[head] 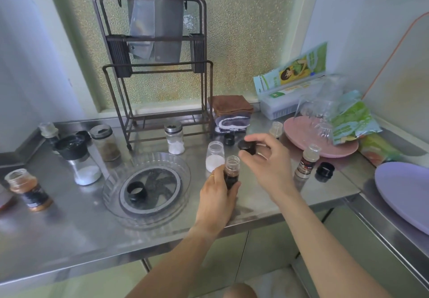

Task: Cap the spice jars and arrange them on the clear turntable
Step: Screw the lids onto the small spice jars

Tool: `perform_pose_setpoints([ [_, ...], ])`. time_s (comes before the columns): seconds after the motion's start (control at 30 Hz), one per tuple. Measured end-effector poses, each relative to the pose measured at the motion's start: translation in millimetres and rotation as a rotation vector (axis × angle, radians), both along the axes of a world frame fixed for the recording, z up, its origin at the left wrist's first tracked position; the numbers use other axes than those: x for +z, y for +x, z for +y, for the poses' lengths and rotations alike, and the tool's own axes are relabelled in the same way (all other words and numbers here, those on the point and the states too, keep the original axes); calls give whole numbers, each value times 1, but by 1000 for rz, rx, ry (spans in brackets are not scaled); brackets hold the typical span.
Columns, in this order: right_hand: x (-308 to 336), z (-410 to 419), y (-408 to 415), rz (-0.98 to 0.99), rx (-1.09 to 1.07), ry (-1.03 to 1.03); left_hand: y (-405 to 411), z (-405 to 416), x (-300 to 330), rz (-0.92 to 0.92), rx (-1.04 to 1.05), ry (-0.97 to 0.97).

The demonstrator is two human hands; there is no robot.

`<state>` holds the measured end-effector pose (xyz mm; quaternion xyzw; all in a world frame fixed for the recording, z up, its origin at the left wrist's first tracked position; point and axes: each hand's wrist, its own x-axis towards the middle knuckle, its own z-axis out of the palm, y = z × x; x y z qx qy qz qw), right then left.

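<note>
The left hand [217, 191] is wrapped around a small open jar [231, 172] with dark spice in it and holds it up straight over the shiny counter [69, 232]. The right hand [267, 158] pinches a black cap [247, 147] in its fingers [253, 138], a little above the jar and to its right. The clear turntable [148, 188] sits to the left with one black cap ring [137, 192] lying inside it. Just behind the held jar stands an open jar of white powder [215, 159]. Far back stands a knife rack [155, 70]
</note>
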<state>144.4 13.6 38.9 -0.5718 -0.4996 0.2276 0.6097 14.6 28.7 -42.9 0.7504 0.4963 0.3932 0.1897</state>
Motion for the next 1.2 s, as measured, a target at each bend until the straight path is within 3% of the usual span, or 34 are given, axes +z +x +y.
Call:
perform_pose_setpoints([
  [0.2, -15, 3, -10, -144, 35, -37, 0, -1, -1, 11, -36, 46],
  [0.47, -32, -5, -13, -152, 54, -22, -1, 2, -2, -4, -29, 59],
  [0.7, -33, -3, -18, -335, -8, 30, -2, 2, -3, 4, -44, 73],
  [1.2, -38, -6, -23, -291, 2, -35, -2, 3, -3, -1, -24, 61],
])
